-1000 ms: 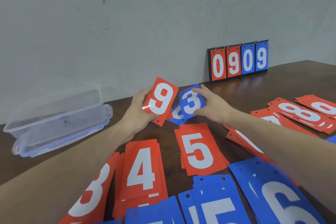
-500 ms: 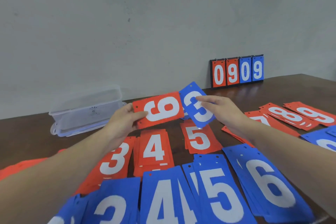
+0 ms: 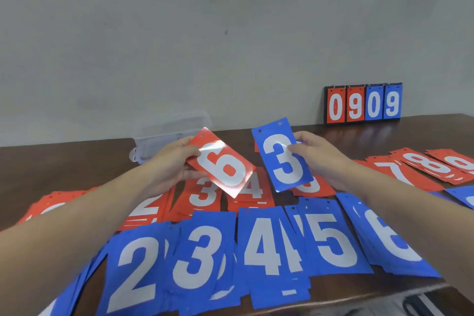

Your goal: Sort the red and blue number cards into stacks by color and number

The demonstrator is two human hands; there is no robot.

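I hold two cards up in the air above the surface (image 3: 423, 133). My right hand (image 3: 316, 154) pinches the blue 3 card (image 3: 282, 155) by its right edge, thumb on the front and the other fingers curled behind it. The card stands almost straight up, long side up and down, with its holes at the top. My left hand (image 3: 170, 163) pinches the red card (image 3: 221, 163) by its top end, thumb on the front, and that card leans so its far end points down and to the right. It reads like a 6 from here, but it is turned, so it may be a 9. The thing I care about next is the blue 3 stack (image 3: 202, 254). It lies flat in the near row, down and to the left of the blue 3 card, between the blue 2 stack (image 3: 136, 272) and the blue 4 stack (image 3: 266, 251). My left arm is above that side, so I think my right hand must come toward me and cross left to drop the card there. The red card would go to the red piles on the right, near the red 8 stack (image 3: 431, 167).
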